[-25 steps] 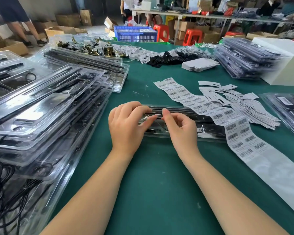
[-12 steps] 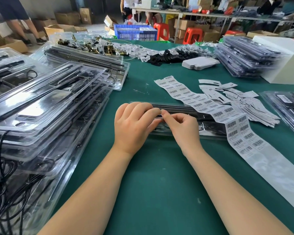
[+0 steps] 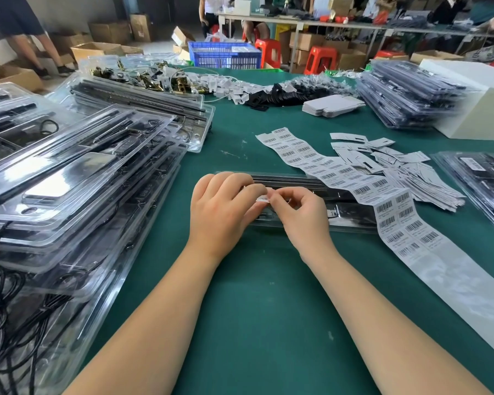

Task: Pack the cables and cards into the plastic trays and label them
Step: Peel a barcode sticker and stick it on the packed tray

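Observation:
A clear plastic tray point(image 3: 294, 182) with black cables inside lies crosswise on the green table point(image 3: 254, 295), just beyond my hands. My left hand point(image 3: 220, 212) rests on the tray's left part with curled fingers, thumb against a small white label point(image 3: 262, 198). My right hand point(image 3: 300, 215) pinches that same label between thumb and fingertips over the tray. A long strip of barcode labels point(image 3: 382, 206) drapes across the tray's right end. White cards point(image 3: 397, 169) lie scattered behind it.
Tall stacks of filled clear trays point(image 3: 69, 181) crowd the left side; more stacks sit at the far right point(image 3: 405, 95) and right edge point(image 3: 485, 183). Loose white and black parts point(image 3: 268, 92) lie at the back, beside a white box point(image 3: 474, 101).
My hands stayed over the tray's left part. The right fingers curled in and now pinch a small white label, which shows between the two hands.

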{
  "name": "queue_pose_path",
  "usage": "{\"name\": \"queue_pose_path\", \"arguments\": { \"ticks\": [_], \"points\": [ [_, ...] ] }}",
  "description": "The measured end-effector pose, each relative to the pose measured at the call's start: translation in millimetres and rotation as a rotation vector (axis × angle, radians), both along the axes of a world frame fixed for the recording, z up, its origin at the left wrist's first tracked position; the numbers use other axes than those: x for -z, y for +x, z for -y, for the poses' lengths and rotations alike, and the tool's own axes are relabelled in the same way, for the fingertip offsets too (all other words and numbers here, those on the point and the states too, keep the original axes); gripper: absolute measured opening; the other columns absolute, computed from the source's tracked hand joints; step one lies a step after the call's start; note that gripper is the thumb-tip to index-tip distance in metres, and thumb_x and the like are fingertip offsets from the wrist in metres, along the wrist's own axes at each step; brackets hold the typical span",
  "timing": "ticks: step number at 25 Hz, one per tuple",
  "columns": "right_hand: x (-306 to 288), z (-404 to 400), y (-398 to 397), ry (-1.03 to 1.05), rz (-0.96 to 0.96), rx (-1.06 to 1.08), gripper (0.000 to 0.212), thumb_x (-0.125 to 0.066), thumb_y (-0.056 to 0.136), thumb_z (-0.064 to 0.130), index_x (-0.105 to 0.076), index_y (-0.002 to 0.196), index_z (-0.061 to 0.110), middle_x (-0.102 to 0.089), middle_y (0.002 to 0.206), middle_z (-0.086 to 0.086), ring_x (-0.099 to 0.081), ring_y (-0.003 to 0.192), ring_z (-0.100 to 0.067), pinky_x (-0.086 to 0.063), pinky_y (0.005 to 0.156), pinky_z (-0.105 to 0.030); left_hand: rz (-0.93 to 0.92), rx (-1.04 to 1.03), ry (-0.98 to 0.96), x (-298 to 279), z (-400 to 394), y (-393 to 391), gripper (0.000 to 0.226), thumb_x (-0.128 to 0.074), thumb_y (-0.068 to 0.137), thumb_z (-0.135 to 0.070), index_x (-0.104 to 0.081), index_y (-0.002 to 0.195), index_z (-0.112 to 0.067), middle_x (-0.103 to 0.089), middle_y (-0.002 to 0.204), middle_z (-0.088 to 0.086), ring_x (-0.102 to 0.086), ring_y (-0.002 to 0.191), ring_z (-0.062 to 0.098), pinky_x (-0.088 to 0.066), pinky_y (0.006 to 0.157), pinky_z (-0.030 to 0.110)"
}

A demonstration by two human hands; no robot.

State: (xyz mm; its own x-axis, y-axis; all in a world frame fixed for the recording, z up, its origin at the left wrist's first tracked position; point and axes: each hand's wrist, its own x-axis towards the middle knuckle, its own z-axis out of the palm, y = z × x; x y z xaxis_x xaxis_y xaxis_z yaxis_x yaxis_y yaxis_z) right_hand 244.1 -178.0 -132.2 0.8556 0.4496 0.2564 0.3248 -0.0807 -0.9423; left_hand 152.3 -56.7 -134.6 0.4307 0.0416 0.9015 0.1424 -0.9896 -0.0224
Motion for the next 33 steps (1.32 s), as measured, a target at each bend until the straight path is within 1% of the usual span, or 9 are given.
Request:
{"name": "queue_pose_path", "arguments": {
  "ticks": [3, 6, 10, 14, 18, 21, 23, 26, 33],
  "points": [
    [0.3, 0.5, 3.5, 0.062, -0.022, 0.053, 0.019, -0.068, 0.088, 0.035, -0.066, 0.071, 0.027, -0.057, 0.056, 0.023, -0.045, 0.053, 0.002, -0.038, 0.054, -0.009, -0.112, -0.007, -0.224, 4.6, -1.9, -0.2, 0.026, -0.081, 0.072, -0.04, -0.071, 0.088, -0.021, -0.066, 0.09, -0.004, -0.062, 0.085, 0.021, -0.044, 0.077, 0.035],
    [2.4, 2.6, 6.0, 0.064, -0.027, 0.045, 0.017, -0.066, 0.09, 0.035, -0.065, 0.075, 0.028, -0.061, 0.064, 0.018, -0.05, 0.06, 0.004, -0.041, 0.06, -0.008, -0.019, 0.057, -0.618, 4.1, -6.7, -0.6, 0.023, -0.073, 0.081, -0.039, -0.07, 0.084, -0.017, -0.066, 0.087, -0.004, -0.061, 0.084, 0.02, -0.048, 0.076, 0.042],
    [4.3, 1.4, 3.5, -0.003, 0.043, -0.007, 0.012, -0.064, 0.091, 0.034, -0.064, 0.081, 0.028, -0.062, 0.075, 0.014, -0.051, 0.067, 0.003, -0.042, 0.067, -0.01, -0.035, 0.109, -0.838, 7.6, -5.9, 1.5, 0.015, -0.071, 0.084, -0.035, -0.072, 0.081, -0.021, -0.065, 0.086, -0.008, -0.058, 0.088, 0.009, -0.048, 0.083, 0.039],
    [4.3, 2.2, 1.9, -0.026, 0.072, 0.02, 0.012, -0.065, 0.09, 0.035, -0.064, 0.081, 0.029, -0.063, 0.08, 0.011, -0.053, 0.071, 0.0, -0.042, 0.07, -0.013, -0.059, 0.118, -0.888, 9.7, -4.8, 2.1, 0.014, -0.07, 0.085, -0.034, -0.071, 0.079, -0.022, -0.061, 0.084, -0.013, -0.054, 0.087, 0.002, -0.047, 0.083, 0.034],
    [4.5, -2.6, -3.2, -0.085, 0.244, 0.122, 0.02, -0.066, 0.089, 0.034, -0.061, 0.07, 0.034, -0.062, 0.072, 0.018, -0.056, 0.078, 0.004, -0.043, 0.076, -0.016, -0.088, 0.074, -0.947, 8.8, -5.0, 2.2, 0.017, -0.069, 0.087, -0.032, -0.07, 0.077, -0.017, -0.058, 0.086, -0.012, -0.055, 0.09, 0.008, -0.046, 0.085, 0.036],
    [8.0, -8.5, -0.3, -0.183, 0.256, 0.12, 0.022, -0.065, 0.089, 0.034, -0.071, 0.074, 0.019, -0.068, 0.073, 0.009, -0.061, 0.084, -0.013, -0.045, 0.085, -0.031, -0.161, -0.058, -1.002, 6.7, -5.4, 2.8, 0.018, -0.07, 0.083, -0.035, -0.068, 0.071, -0.022, -0.058, 0.093, -0.012, -0.055, 0.096, 0.011, -0.036, 0.082, 0.029],
    [10.3, -9.3, 2.0, -0.249, 0.267, 0.127, 0.023, -0.066, 0.087, 0.035, -0.073, 0.074, 0.018, -0.07, 0.075, 0.007, -0.061, 0.087, -0.022, -0.038, 0.084, -0.027, -0.208, -0.131, -1.06, 4.9, -5.5, 1.7, 0.018, -0.071, 0.078, -0.038, -0.065, 0.064, -0.028, -0.056, 0.097, -0.013, -0.053, 0.1, 0.011, -0.03, 0.084, 0.028],
    [12.1, -9.7, 0.5, -0.329, 0.317, 0.158, 0.02, -0.068, 0.083, 0.037, -0.072, 0.072, 0.021, -0.069, 0.078, 0.007, -0.055, 0.092, -0.02, -0.024, 0.077, -0.019, -0.246, -0.197, -1.045, 5.3, -3.7, 0.3, 0.019, -0.074, 0.074, -0.038, -0.064, 0.062, -0.027, -0.054, 0.098, -0.013, -0.051, 0.102, 0.014, -0.029, 0.085, 0.029],
    [11.8, -12.5, -2.3, -0.399, 0.359, 0.185, 0.019, -0.069, 0.081, 0.042, -0.07, 0.07, 0.026, -0.066, 0.08, 0.01, -0.052, 0.092, -0.019, -0.022, 0.074, -0.022, -0.248, -0.25, -1.021, 7.3, -3.1, -1.2, 0.017, -0.074, 0.073, -0.037, -0.065, 0.063, -0.027, -0.052, 0.097, -0.013, -0.05, 0.102, 0.015, -0.025, 0.083, 0.029]
  ]
}}
